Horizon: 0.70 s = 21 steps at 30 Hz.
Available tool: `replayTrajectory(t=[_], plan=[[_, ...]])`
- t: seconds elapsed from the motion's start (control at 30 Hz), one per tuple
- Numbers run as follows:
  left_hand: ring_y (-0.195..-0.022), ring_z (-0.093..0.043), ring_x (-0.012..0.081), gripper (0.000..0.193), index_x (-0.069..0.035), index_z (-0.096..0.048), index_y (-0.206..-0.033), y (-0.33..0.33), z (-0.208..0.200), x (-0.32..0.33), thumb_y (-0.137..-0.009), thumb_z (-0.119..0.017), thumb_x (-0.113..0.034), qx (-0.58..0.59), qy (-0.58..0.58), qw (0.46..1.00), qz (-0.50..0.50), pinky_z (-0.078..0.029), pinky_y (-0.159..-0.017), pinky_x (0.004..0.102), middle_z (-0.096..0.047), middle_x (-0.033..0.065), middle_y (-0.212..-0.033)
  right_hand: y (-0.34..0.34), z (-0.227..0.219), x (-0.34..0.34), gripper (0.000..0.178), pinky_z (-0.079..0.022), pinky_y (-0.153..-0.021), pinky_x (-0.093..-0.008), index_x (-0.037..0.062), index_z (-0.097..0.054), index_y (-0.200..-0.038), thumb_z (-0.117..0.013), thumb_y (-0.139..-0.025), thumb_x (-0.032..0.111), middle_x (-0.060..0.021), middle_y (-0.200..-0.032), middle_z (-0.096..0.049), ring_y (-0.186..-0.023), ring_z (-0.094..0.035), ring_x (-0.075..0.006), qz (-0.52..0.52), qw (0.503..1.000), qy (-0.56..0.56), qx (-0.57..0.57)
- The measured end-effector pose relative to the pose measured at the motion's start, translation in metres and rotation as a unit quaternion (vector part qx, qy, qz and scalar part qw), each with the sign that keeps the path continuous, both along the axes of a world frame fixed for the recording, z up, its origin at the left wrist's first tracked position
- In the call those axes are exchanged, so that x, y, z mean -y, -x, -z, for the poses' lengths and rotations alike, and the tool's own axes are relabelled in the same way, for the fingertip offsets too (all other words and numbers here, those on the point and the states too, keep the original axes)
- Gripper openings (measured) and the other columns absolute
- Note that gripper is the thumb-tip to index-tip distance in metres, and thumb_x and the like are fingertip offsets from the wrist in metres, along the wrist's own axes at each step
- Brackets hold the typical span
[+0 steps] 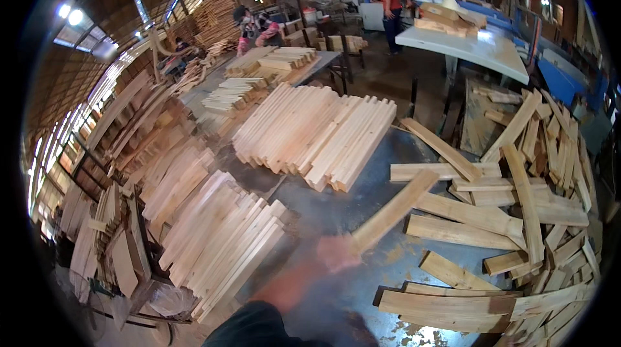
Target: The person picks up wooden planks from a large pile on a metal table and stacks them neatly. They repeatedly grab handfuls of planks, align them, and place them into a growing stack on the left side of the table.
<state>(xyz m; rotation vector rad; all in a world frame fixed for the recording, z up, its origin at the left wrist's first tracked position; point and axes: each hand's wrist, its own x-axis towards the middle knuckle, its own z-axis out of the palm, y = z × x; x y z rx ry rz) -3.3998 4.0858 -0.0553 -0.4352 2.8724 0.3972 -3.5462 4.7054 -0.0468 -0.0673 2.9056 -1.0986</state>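
My left hand [337, 254], blurred by motion, reaches up and right from a dark sleeve at the lower edge. Its fingers are closed around the near end of a wooden board [398, 210]. The board slants away to the upper right, its far end over other loose boards. Beneath it lies the grey metal tabletop [310, 208]. To the right, a loose heap of wooden boards [466, 214] lies crisscrossed. A neat stack of wooden strips [317, 127] sits beyond my hand, and another stack [223, 243] is to its left. My right hand is not visible.
More strips [236, 95] lie on the table farther back. A cart [145, 276] with wood stands at the left. Behind, a white-topped table [462, 46] carries boards, and a person in a red shirt [391, 1] stands beside it. Other people [259, 27] are at the back left.
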Motion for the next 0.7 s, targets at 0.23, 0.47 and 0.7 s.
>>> replayTrajectory(t=[0.23, 0.47, 0.7], plan=[[-0.097, -0.071, 0.0356, 0.055, -0.009, -0.069, -0.122, -0.087, 0.002, -0.1, -0.085, -0.072, -0.051, 0.051, -0.341, 0.93, -0.131, -0.057, -0.091, 0.0479, -0.075, 0.0145, -0.101, -0.055, -0.026, 0.124, 0.114, -0.039, -0.119, -0.0518, 0.0018, -0.043, -0.16, -0.075, -0.079, 0.075, -0.0283, -0.152, -0.055, -0.141, -0.05, -0.0461, -0.119, 0.986, -0.08, 0.088], [-0.091, -0.071, 0.0177, 0.028, -0.002, -0.07, -0.121, -0.288, 0.046, -0.073, -0.095, -0.074, -0.01, -0.208, -0.562, 0.8, -0.043, -0.06, -0.074, 0.0367, -0.074, 0.0054, -0.1, -0.156, 0.004, 0.169, 0.074, -0.05, -0.109, -0.0397, -0.0025, -0.055, -0.15, -0.079, -0.092, 0.036, -0.0228, -0.141, -0.067, -0.131, -0.064, -0.0306, -0.06, 0.988, 0.114, 0.089], [-0.151, -0.039, 0.0367, 0.071, -0.006, -0.056, -0.15, -0.414, 0.002, 0.003, -0.084, -0.074, -0.024, 0.029, 0.23, 0.949, -0.215, -0.035, -0.124, 0.0506, -0.052, 0.0203, -0.154, -0.193, -0.01, 0.154, 0.069, -0.052, -0.108, -0.0352, 0.0007, -0.056, -0.151, -0.08, -0.092, 0.029, -0.0186, -0.138, -0.07, -0.125, -0.067, -0.0247, 0.016, 0.972, 0.205, 0.118]])
